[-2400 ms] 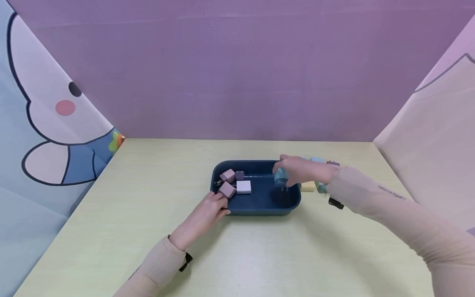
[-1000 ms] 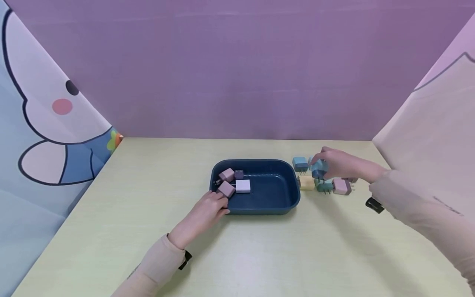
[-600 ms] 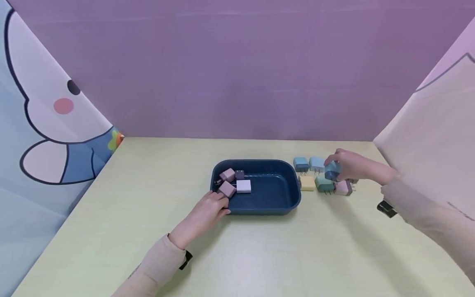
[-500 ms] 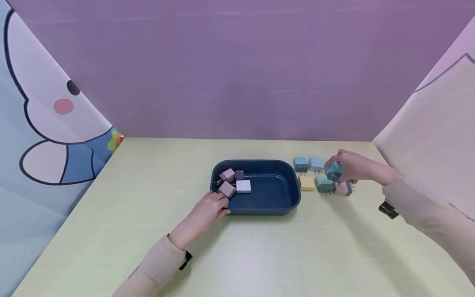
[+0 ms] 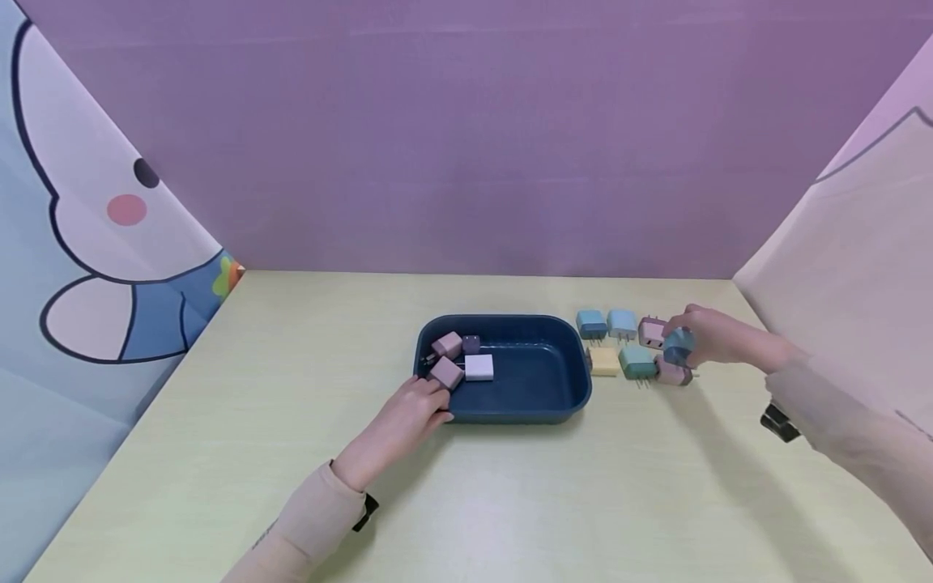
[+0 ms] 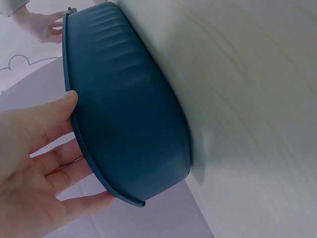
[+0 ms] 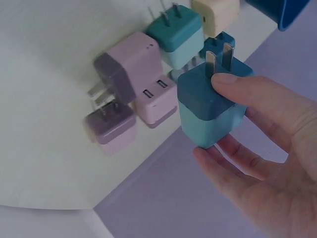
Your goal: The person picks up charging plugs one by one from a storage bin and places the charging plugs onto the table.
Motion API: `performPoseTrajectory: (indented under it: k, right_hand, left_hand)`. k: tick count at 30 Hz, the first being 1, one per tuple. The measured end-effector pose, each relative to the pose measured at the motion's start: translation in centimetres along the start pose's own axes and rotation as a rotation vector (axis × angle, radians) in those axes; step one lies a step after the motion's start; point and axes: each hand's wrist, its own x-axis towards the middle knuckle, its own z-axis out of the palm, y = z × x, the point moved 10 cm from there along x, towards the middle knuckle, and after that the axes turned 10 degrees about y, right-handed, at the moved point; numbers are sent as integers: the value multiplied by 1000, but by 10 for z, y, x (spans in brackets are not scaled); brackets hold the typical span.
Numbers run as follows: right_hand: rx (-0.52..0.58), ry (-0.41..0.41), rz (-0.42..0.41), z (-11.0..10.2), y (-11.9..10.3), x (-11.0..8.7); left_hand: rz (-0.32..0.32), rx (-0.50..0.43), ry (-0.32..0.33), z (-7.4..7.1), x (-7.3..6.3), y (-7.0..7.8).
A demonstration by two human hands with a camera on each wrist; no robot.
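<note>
My left hand (image 5: 408,417) holds the near-left corner of a dark blue plastic tub (image 5: 510,417). In the left wrist view its thumb lies on the outside of the tub's rim (image 6: 81,131), and its other fingers reach behind. Pinched by my right hand (image 5: 717,334) is a two-tone blue plug charger (image 7: 210,96), held above the right end of a group of chargers. Its two metal prongs show beside my thumb in the right wrist view. Just below are a pink charger (image 5: 672,372) and another pink charger (image 5: 651,332) with USB slots.
Inside the tub's left half lie two pink chargers (image 5: 446,372), a white charger (image 5: 479,368) and a small purple charger (image 5: 471,344). Right of the tub stand a yellow charger (image 5: 603,361), a green charger (image 5: 637,362) and two blue chargers (image 5: 622,324). A purple backdrop (image 5: 481,162) rises behind.
My right hand has carried the blue charger rightward from above the tub, across the group, to its right end. My left hand stays on the tub's corner.
</note>
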Motion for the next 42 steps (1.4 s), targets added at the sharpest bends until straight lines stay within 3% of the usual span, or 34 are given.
performPoseTrajectory:
  k: [9, 17, 27, 42]
  right_hand:
    - [-4, 1, 15, 3, 13, -6]
    - [-27, 10, -24, 7, 26, -10]
    - [-11, -44, 60, 15, 46, -16]
    - [-9, -86, 98, 23, 62, -29]
  left_hand:
    - [-9, -3, -1, 0, 0, -1]
    - [-6, -4, 4, 0, -1, -1]
    - [-1, -4, 14, 0, -1, -1]
    - [-22, -4, -13, 1, -1, -2]
